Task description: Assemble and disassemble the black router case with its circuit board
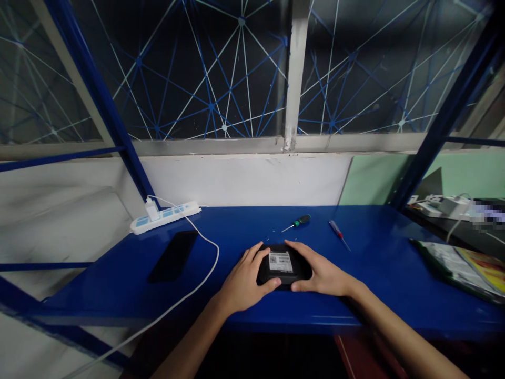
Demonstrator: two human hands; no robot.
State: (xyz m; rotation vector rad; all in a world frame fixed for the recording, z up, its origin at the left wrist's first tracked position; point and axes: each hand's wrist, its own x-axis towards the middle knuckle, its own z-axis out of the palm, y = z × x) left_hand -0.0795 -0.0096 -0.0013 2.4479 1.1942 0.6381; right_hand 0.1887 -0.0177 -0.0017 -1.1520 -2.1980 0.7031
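A black, rounded device point(282, 262) with a white printed label on top lies on the blue table, near its front edge. My left hand point(246, 276) grips its left side, thumb at the front and fingers over the back corner. On the opposite side my right hand point(321, 271) holds the device, thumb at the front edge and index finger along the back. Just behind the device lies a green and black screwdriver point(296, 223). Another screwdriver point(339, 233), with a clear and red handle, rests further right. Tiny pieces, too small to identify, are scattered behind the device.
On the left of the blue table point(126, 295) lie a black phone point(173, 256) and a white power strip point(165, 217), whose plugged-in white cable point(215, 258) runs off the front edge. A colourful package point(465, 266) sits at the right. Blue posts rise at both sides.
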